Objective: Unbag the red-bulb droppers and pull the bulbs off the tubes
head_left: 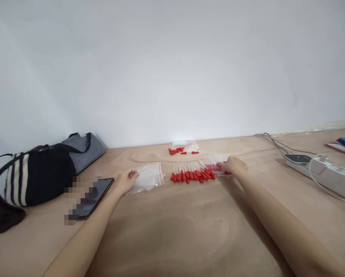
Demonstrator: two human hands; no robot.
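Observation:
My left hand (125,180), its fingers curled together, pinches the left edge of a flat pile of clear zip bags (147,177) with red seal lines. Over on the right, my right hand (234,166) has its fingers closed at a clear zip bag (215,158) holding red-bulbed pieces; the fingertips are partly hidden. Between the hands lies a fanned row of droppers (191,175), with clear stems pointing away and red rubber bulbs toward me. Behind them, several loose red bulbs (176,151) lie beside another clear bag (186,144).
A phone (95,198) lies left of my left forearm, with a black striped bag (45,177) beyond it. On the right are a white power strip (324,173), a small device with a green light (297,158) and cables. A white wall (172,69) bounds the wooden table (172,231).

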